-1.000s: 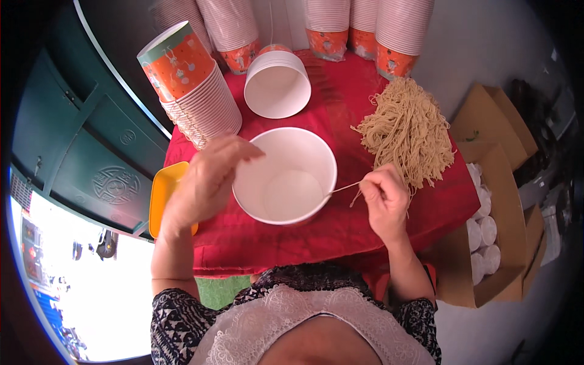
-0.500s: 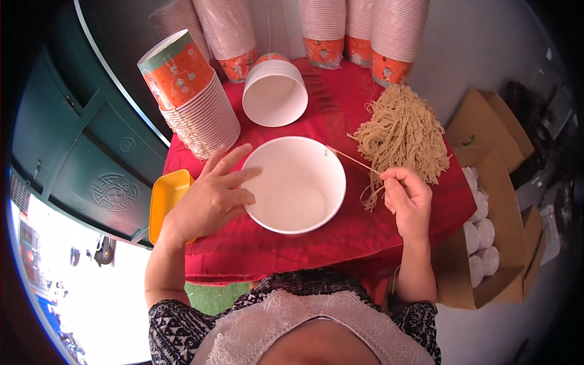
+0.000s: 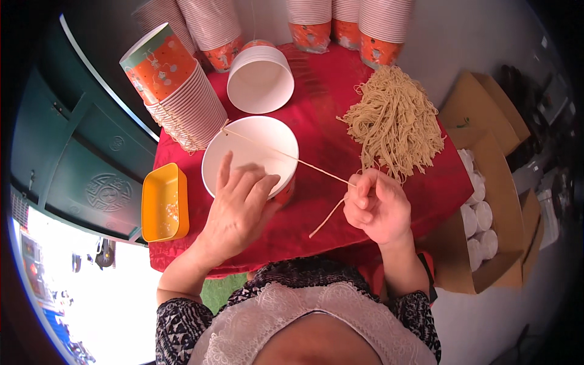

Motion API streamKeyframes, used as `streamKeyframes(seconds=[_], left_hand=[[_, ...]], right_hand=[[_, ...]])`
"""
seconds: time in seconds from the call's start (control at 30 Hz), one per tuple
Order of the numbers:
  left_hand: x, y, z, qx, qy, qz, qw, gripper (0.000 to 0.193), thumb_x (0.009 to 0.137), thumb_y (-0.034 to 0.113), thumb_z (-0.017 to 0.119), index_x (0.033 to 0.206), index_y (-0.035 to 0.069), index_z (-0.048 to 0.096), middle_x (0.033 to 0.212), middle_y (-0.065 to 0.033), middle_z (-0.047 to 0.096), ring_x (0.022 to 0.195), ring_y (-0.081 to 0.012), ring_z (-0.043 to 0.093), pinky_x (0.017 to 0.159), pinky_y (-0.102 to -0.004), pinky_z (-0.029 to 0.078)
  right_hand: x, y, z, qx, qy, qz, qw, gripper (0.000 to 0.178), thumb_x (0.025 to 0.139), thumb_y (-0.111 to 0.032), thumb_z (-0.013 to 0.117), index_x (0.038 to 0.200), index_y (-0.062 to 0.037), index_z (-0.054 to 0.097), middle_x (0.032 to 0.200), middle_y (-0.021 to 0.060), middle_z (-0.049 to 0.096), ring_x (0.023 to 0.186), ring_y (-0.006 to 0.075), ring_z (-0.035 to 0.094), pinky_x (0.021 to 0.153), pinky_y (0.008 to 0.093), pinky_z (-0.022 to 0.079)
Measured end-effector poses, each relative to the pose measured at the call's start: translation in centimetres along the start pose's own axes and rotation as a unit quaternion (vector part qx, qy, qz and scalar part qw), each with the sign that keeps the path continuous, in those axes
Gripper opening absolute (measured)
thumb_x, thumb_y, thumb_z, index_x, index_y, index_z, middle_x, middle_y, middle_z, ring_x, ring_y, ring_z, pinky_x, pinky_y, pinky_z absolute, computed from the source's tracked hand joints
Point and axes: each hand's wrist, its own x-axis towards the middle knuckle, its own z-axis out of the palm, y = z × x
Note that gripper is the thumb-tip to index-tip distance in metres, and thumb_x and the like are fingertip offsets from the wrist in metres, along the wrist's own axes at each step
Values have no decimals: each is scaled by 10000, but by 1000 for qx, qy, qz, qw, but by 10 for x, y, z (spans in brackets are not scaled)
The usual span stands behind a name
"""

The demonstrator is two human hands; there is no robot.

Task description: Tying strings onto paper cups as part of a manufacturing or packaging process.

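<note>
A white-lined paper bucket (image 3: 267,143) stands on the table with its mouth up, a little orange showing on its outside. My left hand (image 3: 237,198) is over its near rim, fingers apart and partly across the opening; whether they press on the rim is hard to tell. From a spot on the bucket's far-left rim, a thin beige string (image 3: 286,154) runs taut across the mouth to my right hand (image 3: 378,204). There the thumb and fingers pinch it, and a loose tail hangs toward the table's near side.
A heap of beige strings (image 3: 398,121) lies at the right. Nested buckets (image 3: 182,91) lean at the left, and another bucket (image 3: 260,82) lies tipped behind. Bucket stacks line the back. A yellow tray (image 3: 148,213) sits at the left edge; a cardboard box (image 3: 508,225) of white rolls stands at right.
The bucket has shifted left and its string point has swung from far right to far left. My right hand has moved left with the string; my left hand has moved right over the near rim.
</note>
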Motion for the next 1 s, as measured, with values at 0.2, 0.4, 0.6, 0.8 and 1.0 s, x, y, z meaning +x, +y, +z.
streamKeyframes(seconds=[0.2, 0.4, 0.6, 0.8, 1.0], left_hand=[[-17, 24, 9, -153, 108, 41, 981, 303, 745, -60, 715, 1034, -8, 639, 774, -112, 612, 661, -269, 617, 581, -376, 486], [-22, 46, 33, -324, -53, -200, 923, 423, 859, 41, 724, 1229, -43, 537, 612, -84, 601, 502, -183, 606, 488, -312, 463], [-29, 45, 59, -472, -92, -321, 816, 173, 915, 70, 691, 1048, -24, 632, 592, 0, 576, 527, -48, 535, 477, -239, 426], [-35, 33, 48, -510, -115, -319, 790, 88, 946, 57, 639, 891, -7, 616, 615, 52, 557, 537, -10, 473, 474, -209, 379], [-27, 31, 26, -582, -150, -350, 718, 70, 946, 28, 591, 880, 16, 611, 640, 55, 560, 556, -5, 496, 489, -190, 381]], right_hand=[[8, 10, 4, 89, -15, 17, 996, 341, 1030, -340, 499, 909, -27, 555, 778, 31, 515, 532, 97, 406, 454, 260, 325], [12, 19, 6, 112, -29, 17, 993, 337, 1031, -343, 492, 936, -29, 569, 780, 25, 510, 528, 93, 391, 457, 260, 316], [12, 23, 4, 119, -33, 11, 992, 338, 1024, -350, 504, 943, -30, 572, 784, 25, 515, 530, 95, 393, 457, 258, 314], [2, 25, -8, 111, 27, 25, 993, 290, 1011, -304, 509, 965, -25, 577, 833, 47, 562, 541, 95, 429, 459, 241, 324], [4, 28, 12, -621, 180, -165, 745, 244, 892, 9, 638, 1135, 24, 638, 1268, 140, 516, 701, 106, 530, 618, 224, 445]])
